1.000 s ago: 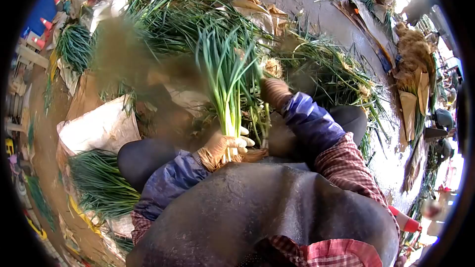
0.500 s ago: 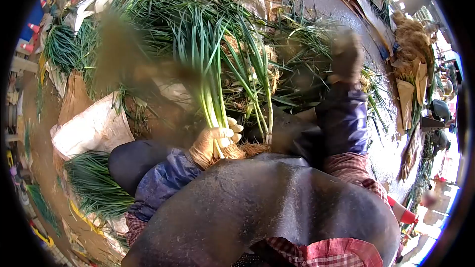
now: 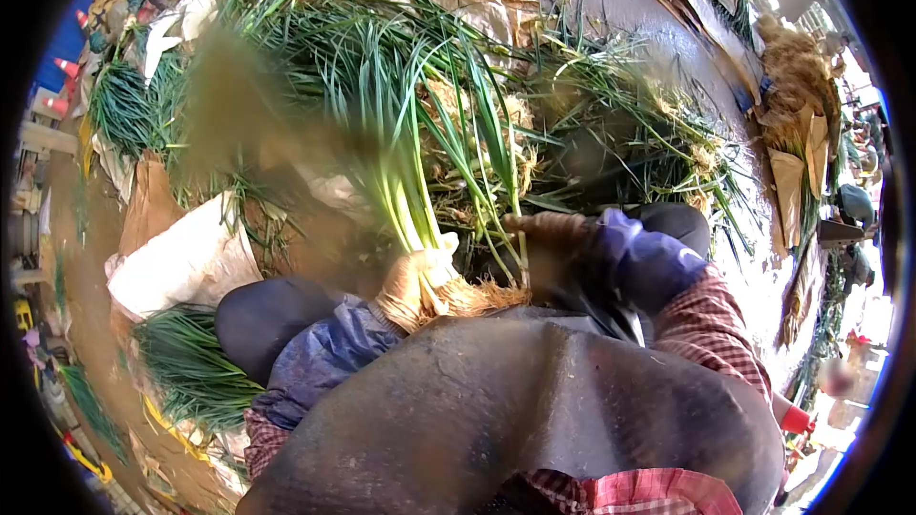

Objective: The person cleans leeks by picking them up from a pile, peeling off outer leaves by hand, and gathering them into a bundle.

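A person's left hand (image 3: 420, 284), in a pale glove, has its fingers curled firmly around the white lower stems of a bunch of green onions (image 3: 405, 195), whose long leaves fan away toward the far side. Stringy roots (image 3: 482, 298) lie just right of that hand, at the far edge of a dark, wet-looking apron (image 3: 458, 401). The brownish right hand (image 3: 551, 227) reaches in from the right, its fingertips beside a few thin stalks (image 3: 522, 257); how far its fingers are spread, and whether they grip the stalks, cannot be made out. Beyond the hands spreads a tangled heap of green leaves (image 3: 315, 52). To the left lie a whitish sack (image 3: 191, 257) and, nearer, another green bundle (image 3: 196, 367). A red-and-white cone (image 3: 794, 418) lies at near right.
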{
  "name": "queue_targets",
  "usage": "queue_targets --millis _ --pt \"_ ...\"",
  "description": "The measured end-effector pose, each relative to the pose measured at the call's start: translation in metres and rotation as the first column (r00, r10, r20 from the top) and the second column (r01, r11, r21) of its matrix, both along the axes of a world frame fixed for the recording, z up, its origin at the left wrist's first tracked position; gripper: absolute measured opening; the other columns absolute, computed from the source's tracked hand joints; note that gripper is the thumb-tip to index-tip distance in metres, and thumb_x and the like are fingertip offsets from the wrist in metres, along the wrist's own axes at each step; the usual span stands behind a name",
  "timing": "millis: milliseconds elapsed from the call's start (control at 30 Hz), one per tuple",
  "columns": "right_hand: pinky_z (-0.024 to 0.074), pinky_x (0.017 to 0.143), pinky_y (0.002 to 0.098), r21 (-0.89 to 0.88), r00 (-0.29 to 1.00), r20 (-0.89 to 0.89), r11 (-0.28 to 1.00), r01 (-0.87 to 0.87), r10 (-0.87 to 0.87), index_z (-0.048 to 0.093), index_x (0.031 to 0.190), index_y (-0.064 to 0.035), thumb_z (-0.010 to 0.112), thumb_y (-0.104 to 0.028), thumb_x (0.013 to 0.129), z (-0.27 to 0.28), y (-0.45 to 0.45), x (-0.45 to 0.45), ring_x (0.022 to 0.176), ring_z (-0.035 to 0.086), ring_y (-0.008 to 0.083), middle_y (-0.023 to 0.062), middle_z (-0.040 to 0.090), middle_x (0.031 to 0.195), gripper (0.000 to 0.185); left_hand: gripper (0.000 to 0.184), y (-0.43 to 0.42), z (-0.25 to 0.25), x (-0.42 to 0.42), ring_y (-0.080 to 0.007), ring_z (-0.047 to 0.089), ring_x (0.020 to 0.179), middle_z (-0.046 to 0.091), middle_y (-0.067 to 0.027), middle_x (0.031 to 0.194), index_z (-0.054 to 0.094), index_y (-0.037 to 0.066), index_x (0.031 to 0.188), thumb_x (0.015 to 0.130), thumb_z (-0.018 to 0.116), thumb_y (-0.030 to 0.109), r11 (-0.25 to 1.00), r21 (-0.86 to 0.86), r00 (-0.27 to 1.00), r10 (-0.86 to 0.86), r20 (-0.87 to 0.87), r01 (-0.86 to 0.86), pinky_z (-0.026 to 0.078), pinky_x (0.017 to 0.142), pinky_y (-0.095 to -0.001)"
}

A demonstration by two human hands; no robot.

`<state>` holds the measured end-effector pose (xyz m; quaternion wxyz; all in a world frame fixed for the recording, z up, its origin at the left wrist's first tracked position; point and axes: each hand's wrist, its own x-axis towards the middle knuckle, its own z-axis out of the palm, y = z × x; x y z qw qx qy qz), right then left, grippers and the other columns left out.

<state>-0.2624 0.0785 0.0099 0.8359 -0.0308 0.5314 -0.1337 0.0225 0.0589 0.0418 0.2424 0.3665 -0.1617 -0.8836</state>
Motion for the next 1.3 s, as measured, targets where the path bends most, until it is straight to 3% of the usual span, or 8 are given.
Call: queue_targets --millis 100,200,400,600,867,967,1167,1300 --pt "0.0451 0.079 0.0335 -0.143 0.868 0.460 0.948 0.283 -0.189 0.054 0.109 -0.0066 0.048 -0.029 0.096 0.003 0.001 0.048 0.078 0.053 0.0191 0.0055 0.057 0.091 0.027 0.035 0.002 0.010 -0.010 -0.0141 0.055 0.067 0.059 -0.0077 0.079 0.056 -0.006 0.106 0.075 0.057 0.010 0.997 0.057 0.997 0.040 0.068 -0.043 0.050 0.065 -0.0251" --pt "0.0437 0.085 0.0339 -0.771 0.988 0.020 0.631 -0.080 0.150 0.049 0.116 -0.0028 0.044 -0.021 0.096 0.000 -0.009 0.076 0.089 0.053 0.0211 0.0098 0.054 0.104 0.028 0.023 0.004 0.014 -0.007 -0.0195 0.059 0.067 0.061 -0.0077 0.076 0.059 0.002 0.095 0.079 0.057 0.017 0.961 0.274 1.000 0.023 -0.005 -0.020 0.053 0.060 -0.0305" --pt "0.0393 0.099 0.0363 -0.963 0.991 0.032 0.269 -0.004 0.127 0.034 0.134 0.0068 0.034 -0.013 0.094 -0.104 -0.037 0.117 0.119 0.046 0.0262 0.0198 0.041 0.136 0.045 0.030 0.012 0.004 -0.001 -0.0210 0.057 0.071 0.060 -0.0087 0.082 0.057 0.004 0.101 0.079 0.062 0.024 0.962 0.266 0.997 0.057 0.052 -0.068 0.052 0.071 -0.0361" --pt "0.0528 0.070 0.0285 -0.563 0.989 0.132 0.817 0.128 -0.064 0.060 0.115 -0.0090 0.044 -0.055 0.092 -0.016 -0.047 0.132 0.078 0.064 0.0145 0.0060 0.067 0.093 0.054 0.032 0.005 0.000 0.007 -0.0181 0.059 0.072 0.061 -0.0052 0.084 0.056 0.005 0.108 0.080 0.061 0.020 0.975 0.195 0.991 -0.088 -0.101 0.106 0.053 0.064 -0.0352" --pt "0.0512 0.074 0.0390 -0.450 0.889 0.218 0.767 0.457 -0.402 0.060 0.101 -0.0020 0.054 -0.027 0.085 0.010 -0.135 0.115 0.071 0.063 0.0273 0.0129 0.067 0.083 0.030 0.045 -0.010 0.066 0.031 -0.0249 0.060 0.077 0.057 -0.0109 0.085 0.049 0.002 0.114 0.071 0.061 0.005 0.997 0.078 0.956 0.008 -0.294 0.016 0.054 0.074 -0.0400" --pt "0.0440 0.083 0.0396 -0.495 0.901 0.335 0.763 0.416 -0.274 0.047 0.120 -0.0056 0.042 -0.050 0.091 0.036 -0.138 0.107 0.096 0.053 0.0226 0.0137 0.055 0.120 0.054 0.044 -0.007 0.115 0.067 -0.0237 0.057 0.084 0.057 -0.0097 0.085 0.049 0.002 0.119 0.078 0.061 0.012 0.982 0.004 0.904 0.174 -0.391 -0.187 0.051 0.081 -0.0385" --pt "0.0484 0.076 0.0371 -0.815 0.853 0.157 0.553 -0.173 0.498 0.044 0.132 -0.0042 0.043 -0.059 0.089 0.086 -0.072 0.170 0.093 0.060 0.0229 0.0108 0.055 0.123 0.070 0.042 -0.009 0.214 0.182 -0.0194 0.057 0.078 0.057 -0.0056 0.086 0.048 -0.001 0.116 0.084 0.058 0.024 0.805 -0.401 0.874 0.277 -0.399 -0.438 0.047 0.080 -0.0362" --pt "0.0485 0.073 0.0320 -0.814 0.956 -0.080 0.535 -0.226 0.282 0.045 0.131 -0.0024 0.053 -0.051 0.086 0.076 -0.065 0.153 0.082 0.060 0.0190 0.0132 0.063 0.108 0.066 0.041 0.011 0.280 0.310 -0.0198 0.057 0.078 0.058 -0.0064 0.089 0.050 -0.002 0.114 0.084 0.059 0.025 0.397 -0.798 0.784 0.603 -0.146 -0.454 0.048 0.080 -0.0359"
